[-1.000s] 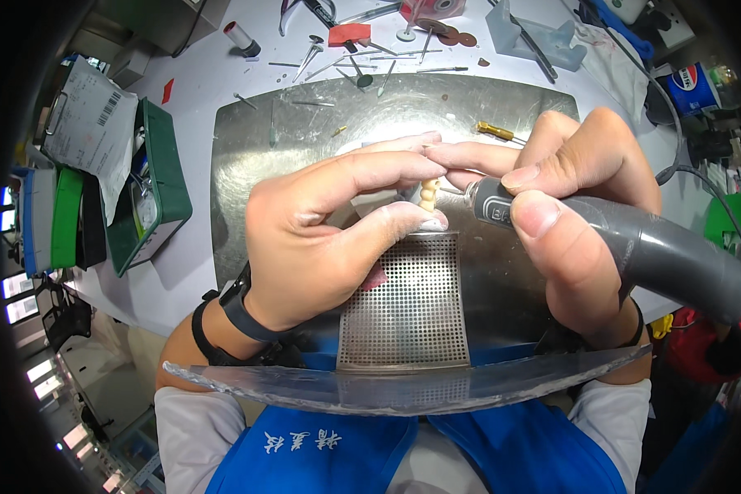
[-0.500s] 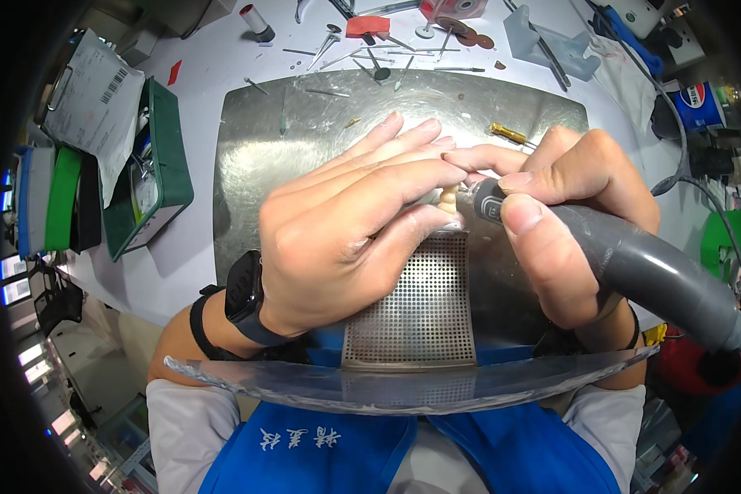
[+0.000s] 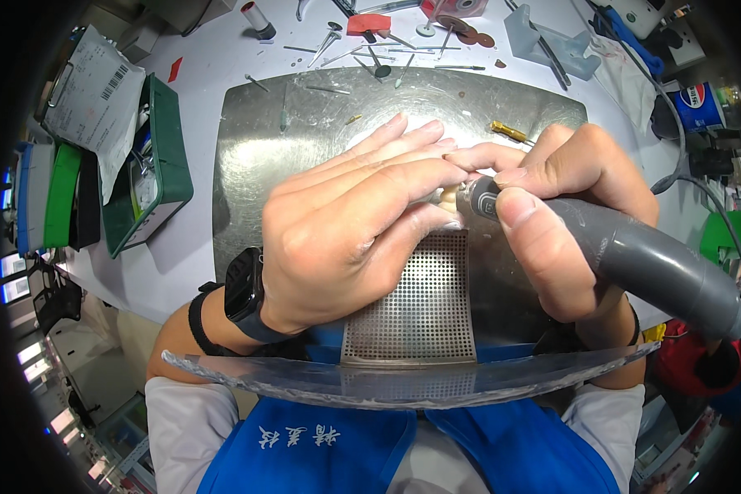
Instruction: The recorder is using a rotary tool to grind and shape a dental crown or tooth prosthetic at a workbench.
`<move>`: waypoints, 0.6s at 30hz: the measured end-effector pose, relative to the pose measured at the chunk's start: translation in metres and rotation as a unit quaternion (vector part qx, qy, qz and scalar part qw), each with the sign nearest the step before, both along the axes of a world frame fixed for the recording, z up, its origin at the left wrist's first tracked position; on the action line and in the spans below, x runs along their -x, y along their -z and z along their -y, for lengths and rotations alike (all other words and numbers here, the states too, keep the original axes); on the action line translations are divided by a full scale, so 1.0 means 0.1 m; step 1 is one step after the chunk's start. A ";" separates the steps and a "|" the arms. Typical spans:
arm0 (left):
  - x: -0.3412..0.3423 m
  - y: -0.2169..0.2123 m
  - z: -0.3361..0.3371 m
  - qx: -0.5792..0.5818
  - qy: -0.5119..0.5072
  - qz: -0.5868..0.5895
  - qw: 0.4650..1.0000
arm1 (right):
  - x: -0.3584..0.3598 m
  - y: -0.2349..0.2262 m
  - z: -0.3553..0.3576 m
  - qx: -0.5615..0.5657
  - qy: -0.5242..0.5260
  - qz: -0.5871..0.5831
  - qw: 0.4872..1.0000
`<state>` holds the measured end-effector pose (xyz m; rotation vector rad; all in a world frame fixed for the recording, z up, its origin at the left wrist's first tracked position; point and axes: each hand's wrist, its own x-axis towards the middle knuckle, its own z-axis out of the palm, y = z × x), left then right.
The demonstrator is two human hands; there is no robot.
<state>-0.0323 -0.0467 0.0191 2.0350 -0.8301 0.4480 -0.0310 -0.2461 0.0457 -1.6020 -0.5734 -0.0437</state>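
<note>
My left hand (image 3: pixel 329 226) pinches a small cream, tooth-shaped piece (image 3: pixel 449 198) between thumb and fingers, its other fingers stretched out to the far right. My right hand (image 3: pixel 580 198) grips a thick grey rotary handpiece (image 3: pixel 654 255) like a pen. The handpiece's nose is right beside the tooth-shaped piece, and whether its bit touches is too small to tell. Fingertips of both hands meet just beyond the piece. Below them a perforated metal plate (image 3: pixel 412 300) slopes toward me.
Under my hands lies a metal sheet (image 3: pixel 251 177) with a brass-coloured bit (image 3: pixel 509 132) on it. Several loose burs and discs (image 3: pixel 382 71) are scattered behind. A clear shield (image 3: pixel 403 389) spans the near side. At left stands a green bin (image 3: pixel 173 165); a cable (image 3: pixel 675 115) runs along the right.
The handpiece's nose has shifted slightly left, closer against the tooth-shaped piece. My left hand has barely moved and still pinches the piece.
</note>
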 end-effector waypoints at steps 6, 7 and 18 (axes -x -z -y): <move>0.00 0.00 0.01 0.006 -0.001 -0.002 1.000 | -0.02 0.02 0.01 -0.003 0.002 0.019 1.000; 0.00 0.01 0.01 0.011 0.001 -0.003 1.000 | -0.03 0.02 0.02 0.013 -0.009 0.038 0.999; 0.00 -0.03 0.00 0.001 0.002 -0.008 1.000 | 0.00 0.01 -0.03 -0.001 0.028 0.005 1.000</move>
